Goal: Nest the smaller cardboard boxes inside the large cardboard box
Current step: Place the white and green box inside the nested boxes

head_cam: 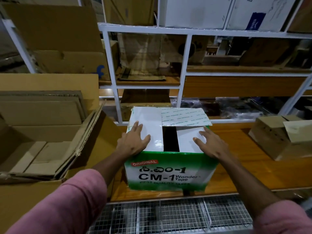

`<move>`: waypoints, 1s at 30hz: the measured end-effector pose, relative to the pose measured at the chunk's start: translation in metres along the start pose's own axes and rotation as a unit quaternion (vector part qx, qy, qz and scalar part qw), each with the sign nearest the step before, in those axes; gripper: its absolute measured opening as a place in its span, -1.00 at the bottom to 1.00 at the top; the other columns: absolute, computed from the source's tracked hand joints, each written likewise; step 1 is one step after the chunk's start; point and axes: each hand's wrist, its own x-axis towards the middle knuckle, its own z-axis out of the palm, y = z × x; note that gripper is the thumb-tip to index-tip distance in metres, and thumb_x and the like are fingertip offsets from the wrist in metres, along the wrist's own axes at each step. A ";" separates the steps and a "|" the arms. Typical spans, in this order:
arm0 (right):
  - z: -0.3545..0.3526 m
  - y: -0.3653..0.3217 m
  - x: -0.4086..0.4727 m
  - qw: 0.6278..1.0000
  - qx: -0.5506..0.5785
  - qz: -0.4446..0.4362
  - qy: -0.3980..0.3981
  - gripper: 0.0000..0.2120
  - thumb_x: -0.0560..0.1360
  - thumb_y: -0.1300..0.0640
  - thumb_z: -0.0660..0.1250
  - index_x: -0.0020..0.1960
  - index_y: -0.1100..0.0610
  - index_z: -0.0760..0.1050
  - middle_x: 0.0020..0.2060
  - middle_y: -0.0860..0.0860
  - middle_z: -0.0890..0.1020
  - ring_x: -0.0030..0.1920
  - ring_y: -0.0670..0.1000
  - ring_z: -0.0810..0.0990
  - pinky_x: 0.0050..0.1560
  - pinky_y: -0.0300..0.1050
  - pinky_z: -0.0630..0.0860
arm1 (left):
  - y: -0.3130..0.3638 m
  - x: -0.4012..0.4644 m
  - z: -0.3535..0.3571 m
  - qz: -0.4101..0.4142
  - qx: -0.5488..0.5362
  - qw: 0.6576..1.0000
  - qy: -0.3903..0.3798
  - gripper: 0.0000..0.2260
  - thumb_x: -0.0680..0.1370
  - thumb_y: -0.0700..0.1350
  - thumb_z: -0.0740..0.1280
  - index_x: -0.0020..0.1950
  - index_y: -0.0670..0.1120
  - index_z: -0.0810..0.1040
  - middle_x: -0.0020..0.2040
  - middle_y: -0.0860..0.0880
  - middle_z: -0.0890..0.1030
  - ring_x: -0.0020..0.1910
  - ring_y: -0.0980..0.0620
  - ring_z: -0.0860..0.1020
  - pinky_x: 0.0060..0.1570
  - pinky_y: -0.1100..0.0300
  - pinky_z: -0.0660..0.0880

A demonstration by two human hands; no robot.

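Both hands, left hand (pixel 134 142) and right hand (pixel 210 144), press flat on the CM-1 box (pixel 166 173)

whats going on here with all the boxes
A person in pink sleeves presses both hands flat on the top flaps of a green and white CM-1 tape box on a wooden bench. The left hand and right hand rest either side of a gap. A large open cardboard box waits at left.

Box (pixel 168 173) green-white, black lettering, red label; sleeves (pixel 67 205) pink; shelving (pixel 108 65) white; cartons (pixel 42 132) brown.
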 end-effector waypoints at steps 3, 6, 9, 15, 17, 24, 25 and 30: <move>-0.003 -0.003 -0.004 1.000 0.003 -0.006 0.016 -0.17 0.46 -0.47 -0.06 0.57 -0.03 0.32 0.64 -0.03 0.13 0.57 0.17 0.24 0.44 0.46 0.19 | 0.001 -0.008 -0.002 0.006 -0.007 1.000 0.022 -0.24 0.53 0.47 -0.04 0.65 0.15 0.02 0.67 0.13 -0.07 0.51 -0.34 0.30 0.34 -0.32 0.39; -0.016 -0.005 -0.005 0.999 0.004 -0.020 0.040 -0.18 0.46 -0.46 -0.05 0.55 -0.02 0.35 0.63 -0.02 0.17 0.56 0.18 0.27 0.42 0.49 0.20 | 0.008 -0.015 -0.014 0.019 -0.006 0.998 0.052 -0.27 0.55 0.45 -0.03 0.65 0.14 0.06 0.67 0.14 -0.02 0.51 -0.32 0.30 0.31 -0.30 0.41; -0.038 -0.011 -0.007 0.997 0.014 -0.030 0.071 -0.18 0.46 -0.46 -0.03 0.54 -0.01 0.36 0.63 -0.02 0.17 0.56 0.20 0.27 0.41 0.49 0.20 | 0.023 -0.022 -0.039 0.034 -0.002 0.995 0.092 -0.32 0.60 0.38 0.03 0.66 0.12 0.08 0.66 0.14 0.00 0.52 -0.32 0.28 0.34 -0.31 0.36; -0.103 -0.035 -0.008 0.986 0.023 -0.067 0.151 -0.29 0.56 -0.38 0.06 0.54 0.02 0.38 0.63 0.00 0.17 0.56 0.21 0.26 0.40 0.48 0.22 | 0.040 -0.022 -0.113 0.084 -0.007 0.981 0.173 -0.30 0.57 0.38 0.01 0.65 0.10 0.12 0.66 0.14 0.05 0.51 -0.26 0.33 0.40 -0.33 0.32; -0.126 -0.047 -0.010 0.980 0.023 -0.078 0.183 -0.28 0.55 -0.39 0.05 0.53 0.03 0.38 0.63 0.00 0.19 0.55 0.21 0.27 0.38 0.48 0.25 | 0.044 -0.024 -0.141 0.100 0.004 0.973 0.206 -0.32 0.58 0.35 0.03 0.65 0.08 0.16 0.65 0.12 0.07 0.48 -0.26 0.37 0.41 -0.29 0.34; -0.202 -0.101 -0.016 0.952 0.005 -0.124 0.279 -0.36 0.62 -0.34 0.11 0.50 0.06 0.42 0.60 0.04 0.27 0.50 0.23 0.36 0.36 0.36 0.34 | 0.043 -0.053 -0.237 0.108 0.006 0.946 0.305 -0.34 0.54 0.36 0.04 0.60 0.14 0.23 0.63 0.20 0.15 0.43 -0.27 0.42 0.30 -0.27 0.44; -0.211 -0.112 -0.018 0.949 0.003 -0.130 0.287 -0.34 0.61 -0.36 0.10 0.49 0.06 0.42 0.60 0.04 0.28 0.49 0.23 0.37 0.35 0.36 0.35 | 0.042 -0.060 -0.250 0.106 0.013 0.943 0.317 -0.36 0.55 0.35 0.04 0.59 0.14 0.24 0.63 0.19 0.16 0.43 -0.27 0.42 0.29 -0.27 0.44; -0.242 -0.171 -0.032 0.936 0.001 -0.156 0.315 -0.35 0.60 -0.36 0.09 0.48 0.05 0.45 0.60 0.02 0.28 0.48 0.22 0.39 0.35 0.33 0.38 | 0.019 -0.095 -0.308 0.101 0.021 0.928 0.358 -0.40 0.58 0.29 0.11 0.58 0.11 0.27 0.62 0.15 0.22 0.41 -0.27 0.45 0.22 -0.25 0.48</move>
